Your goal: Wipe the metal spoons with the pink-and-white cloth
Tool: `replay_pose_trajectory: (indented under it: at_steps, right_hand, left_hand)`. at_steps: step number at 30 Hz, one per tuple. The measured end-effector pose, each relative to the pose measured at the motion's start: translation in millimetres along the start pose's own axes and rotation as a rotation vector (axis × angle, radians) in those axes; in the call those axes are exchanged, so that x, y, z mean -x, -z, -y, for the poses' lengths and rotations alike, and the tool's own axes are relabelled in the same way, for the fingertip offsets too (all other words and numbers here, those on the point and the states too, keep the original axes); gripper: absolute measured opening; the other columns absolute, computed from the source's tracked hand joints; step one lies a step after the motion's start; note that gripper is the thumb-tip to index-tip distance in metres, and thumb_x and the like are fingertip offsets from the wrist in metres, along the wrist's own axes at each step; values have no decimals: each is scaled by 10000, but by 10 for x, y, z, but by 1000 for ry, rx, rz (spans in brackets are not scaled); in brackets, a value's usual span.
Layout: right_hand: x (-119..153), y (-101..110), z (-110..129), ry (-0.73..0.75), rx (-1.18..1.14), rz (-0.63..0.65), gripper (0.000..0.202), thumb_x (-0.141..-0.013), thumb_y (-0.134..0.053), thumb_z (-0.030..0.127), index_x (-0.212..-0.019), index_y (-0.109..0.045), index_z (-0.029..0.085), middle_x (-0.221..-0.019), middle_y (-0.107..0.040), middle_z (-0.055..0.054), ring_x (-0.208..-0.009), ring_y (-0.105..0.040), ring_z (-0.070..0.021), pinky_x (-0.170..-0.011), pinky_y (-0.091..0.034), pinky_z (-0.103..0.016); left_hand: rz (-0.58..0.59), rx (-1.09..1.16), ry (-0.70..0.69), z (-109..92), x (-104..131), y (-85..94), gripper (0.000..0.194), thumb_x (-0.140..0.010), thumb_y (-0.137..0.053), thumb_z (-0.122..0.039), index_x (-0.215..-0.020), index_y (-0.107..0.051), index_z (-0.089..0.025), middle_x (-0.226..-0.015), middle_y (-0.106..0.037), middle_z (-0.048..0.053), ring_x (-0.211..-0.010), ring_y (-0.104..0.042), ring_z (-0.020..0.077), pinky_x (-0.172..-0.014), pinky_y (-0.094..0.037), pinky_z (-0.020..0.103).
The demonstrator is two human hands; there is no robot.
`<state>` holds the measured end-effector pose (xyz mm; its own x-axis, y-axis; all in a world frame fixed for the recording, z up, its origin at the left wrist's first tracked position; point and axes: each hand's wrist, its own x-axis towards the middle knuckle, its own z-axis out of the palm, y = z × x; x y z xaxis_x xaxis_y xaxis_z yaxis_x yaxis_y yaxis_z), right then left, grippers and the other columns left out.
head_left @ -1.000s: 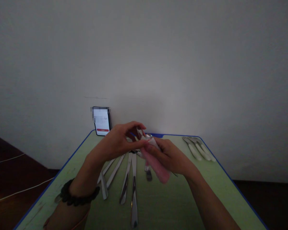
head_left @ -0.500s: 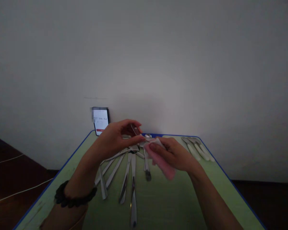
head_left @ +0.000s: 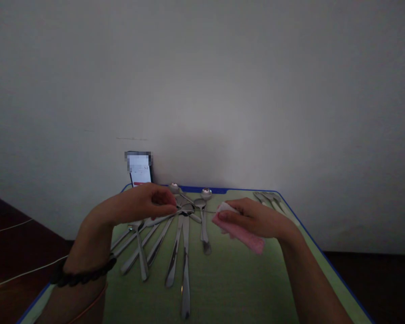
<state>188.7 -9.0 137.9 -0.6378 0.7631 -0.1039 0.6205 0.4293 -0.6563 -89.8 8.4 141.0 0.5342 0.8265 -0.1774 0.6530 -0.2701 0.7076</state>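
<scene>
Ahead of you rises the pale wall (head_left: pixel 202 90), with the green, blue-edged table (head_left: pixel 239 279) against it. Your left hand (head_left: pixel 138 202) is above the silver cutlery (head_left: pixel 186 270), its fingers bent and nearly closed to the thumb; whether they grip anything, you can't tell. Your right hand (head_left: pixel 256 218) has its fingers closed round the pink cloth (head_left: pixel 245 236), right of the fanned silver cutlery. White-handled cutlery (head_left: pixel 279 206) lies near the far right corner; the phone (head_left: pixel 140 171) stands at the far left.
</scene>
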Motion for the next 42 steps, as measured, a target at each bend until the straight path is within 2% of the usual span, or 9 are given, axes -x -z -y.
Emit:
replay_pose_trajectory:
  at_steps: [2,4,12,19,27,31,34,37,42]
  right_hand:
    - [-8,-19,-2,-14,29,45,418,-875,-376,503,-679,-522,165,-602,-523,20,-533,-453,-91,-467,-282,-215]
    - [-15,-36,-1,-30,49,60,430,-875,-365,516,-666,-504,167,-581,-497,27,-514,-428,-86,-460,-263,-219]
    - [-54,-74,10,-38,134,-42,352,-890,-388,445,-713,-526,174,-641,-551,10,-582,-462,-107,-548,-296,-236]
    - [-42,-61,14,-62,147,5,363,-897,-383,444,-679,-502,180,-604,-490,25,-569,-442,-107,-540,-298,-236]
    - [-198,-264,30,4,199,-148,316,-873,-453,431,-875,-653,187,-922,-509,-53,-821,-512,-150,-761,-399,-277]
    - [-250,-328,75,54,210,-353,407,-857,-484,436,-1213,-529,246,-1006,-535,-74,-903,-533,-179,-797,-408,-298]
    - [-251,-328,115,16,256,-434,435,-820,-538,447,-1173,-544,193,-1017,-590,-93,-923,-554,-206,-801,-413,-320]
    - [-238,-329,138,25,322,-362,338,-869,-466,418,-1057,-600,172,-1007,-638,-105,-933,-570,-223,-814,-402,-339]
    - [-254,-354,141,97,236,-154,348,-931,-325,360,-1023,-605,175,-983,-666,-99,-869,-600,-196,-765,-415,-306]
  left_hand:
    - [156,-86,14,9,-17,-29,317,-803,-517,-449,-804,-656,-164,-664,-594,-10,-575,-498,99,-512,-366,182]
    - [192,-145,-10,-19,-49,-64,353,-819,-481,-455,-758,-661,-157,-622,-569,-13,-540,-461,92,-491,-329,184]
    - [30,-277,-102,-177,-171,-154,446,-836,-430,-473,-588,-588,-138,-497,-357,-43,-457,-306,73,-430,-205,196]
    - [68,-293,-138,-174,-163,-164,418,-849,-431,-436,-599,-584,-139,-508,-357,-48,-471,-320,70,-451,-217,188]
    - [21,-387,-205,-123,-229,-222,414,-858,-443,-393,-576,-590,-128,-479,-378,-48,-456,-338,62,-458,-213,193]
    - [-44,-391,-218,-143,-225,-206,417,-872,-424,-400,-654,-648,-123,-500,-456,-35,-467,-382,69,-478,-233,197]
    - [-95,-396,-213,-176,-210,-185,427,-880,-411,-409,-706,-667,-115,-528,-504,-21,-485,-406,76,-489,-243,199]
    - [-139,-412,-200,-176,-206,-175,434,-880,-410,-415,-711,-669,-110,-539,-525,-13,-492,-411,80,-491,-240,202]
    - [-85,-450,-269,-136,-257,-228,343,-857,-441,-313,-697,-674,-119,-594,-597,8,-525,-465,87,-525,-270,205]
